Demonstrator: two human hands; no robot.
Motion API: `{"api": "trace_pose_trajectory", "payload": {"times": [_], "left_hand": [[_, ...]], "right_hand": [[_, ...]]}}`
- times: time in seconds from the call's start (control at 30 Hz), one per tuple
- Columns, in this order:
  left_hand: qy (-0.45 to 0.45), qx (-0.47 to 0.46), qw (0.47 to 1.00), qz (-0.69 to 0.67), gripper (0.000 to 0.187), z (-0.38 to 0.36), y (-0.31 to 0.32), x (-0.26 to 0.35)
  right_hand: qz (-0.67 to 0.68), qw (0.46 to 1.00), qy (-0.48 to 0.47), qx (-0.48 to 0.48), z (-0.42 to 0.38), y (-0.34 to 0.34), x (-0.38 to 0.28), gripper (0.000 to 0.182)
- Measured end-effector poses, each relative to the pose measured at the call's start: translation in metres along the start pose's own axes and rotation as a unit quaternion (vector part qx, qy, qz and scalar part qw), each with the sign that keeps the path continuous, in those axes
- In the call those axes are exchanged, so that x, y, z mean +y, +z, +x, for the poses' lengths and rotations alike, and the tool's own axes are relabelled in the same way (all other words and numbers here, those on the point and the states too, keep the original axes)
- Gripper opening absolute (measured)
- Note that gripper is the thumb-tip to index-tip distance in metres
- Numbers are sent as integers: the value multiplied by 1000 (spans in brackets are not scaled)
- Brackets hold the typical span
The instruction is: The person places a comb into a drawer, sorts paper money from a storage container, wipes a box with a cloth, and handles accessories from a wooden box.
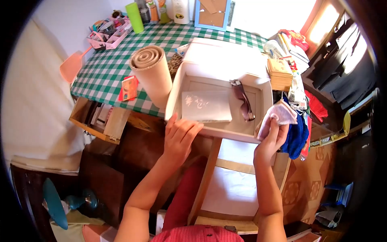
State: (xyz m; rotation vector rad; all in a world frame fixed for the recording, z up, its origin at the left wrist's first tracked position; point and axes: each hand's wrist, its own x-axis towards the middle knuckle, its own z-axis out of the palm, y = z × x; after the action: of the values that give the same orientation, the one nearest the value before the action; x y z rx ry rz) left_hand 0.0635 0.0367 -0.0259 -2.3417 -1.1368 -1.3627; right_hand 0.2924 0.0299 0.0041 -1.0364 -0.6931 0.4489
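A white box (221, 131) with its lid raised at the back stands at the table's front edge. Inside lie a pale, flat rectangular item (206, 106) with light markings and a pair of dark sunglasses (243, 101). My left hand (179, 135) grips the box's front rim near its left corner, fingers bent over the edge. By the right front corner, my right hand (274, 135) pinches a crumpled whitish-pink cloth (282, 114) between thumb and fingers. Part of the cloth overlaps the box's right wall.
Below the box, a pulled-out drawer (229, 189) has a white lining. Left of the box stand a cardboard roll (152, 76) and red-orange packets (129, 88). Another open drawer (96, 119) juts out at left. Stacked cards (279, 72) and a blue cloth (296, 135) are at right.
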Motion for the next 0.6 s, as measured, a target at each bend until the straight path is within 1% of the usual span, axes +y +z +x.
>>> {"api": "trace_pose_trajectory", "payload": {"times": [0.07, 0.1, 0.13, 0.17, 0.2, 0.23, 0.27, 0.3, 0.33, 0.37, 0.4, 0.43, 0.47, 0.53, 0.6], "left_hand": [[-23, -11, 999, 38, 22, 7, 0, 0], [-52, -4, 997, 62, 31, -2, 3, -2], [-54, -3, 996, 67, 31, -10, 6, -1], [-174, 99, 980, -1, 36, -19, 8, 1], [-287, 198, 935, -70, 42, -30, 12, -1], [-424, 237, 854, -185, 48, -52, 20, -4], [-423, 241, 854, -186, 48, -62, 25, -11], [-555, 256, 736, -292, 47, -71, 26, -18], [-664, 260, 586, -385, 46, -83, 28, -24], [-665, 261, 585, -385, 46, -92, 34, -33], [-682, 251, 503, -468, 45, -96, 44, -47], [-689, 236, 414, -546, 43, -98, 53, -61], [-687, 236, 415, -548, 43, -99, 61, -71], [-714, 300, 301, -556, 40, -102, 77, -88], [-717, 294, 300, -556, 36, -110, 96, -105]], "right_hand": [[-11, 1000, -20, -21, 9, 9, 5, 19], [-15, 999, -30, -38, 13, 12, 8, 18], [-18, 998, -42, -53, 14, 12, 8, 18], [-39, 996, -52, -53, 15, 9, 5, 17], [-59, 995, -64, -51, 16, 6, 2, 17], [-50, 995, -84, -36, 13, 4, -7, 18], [-64, 993, -87, -42, 11, -6, -14, 21], [-47, 994, -80, -52, 7, -14, -22, 22], [-31, 995, -72, -61, 2, -22, -29, 23], [-70, 994, -58, -63, -3, -29, -36, 23], [-64, 992, -64, -90, -13, -34, -46, 23], [-52, 991, 1, -124, -18, -45, -47, 23], [-55, 986, 57, -147, -26, -57, -48, 22], [-68, 965, 167, -191, -40, -81, -51, 20], [-130, 948, 177, -230, -60, -102, -56, 20]]}}
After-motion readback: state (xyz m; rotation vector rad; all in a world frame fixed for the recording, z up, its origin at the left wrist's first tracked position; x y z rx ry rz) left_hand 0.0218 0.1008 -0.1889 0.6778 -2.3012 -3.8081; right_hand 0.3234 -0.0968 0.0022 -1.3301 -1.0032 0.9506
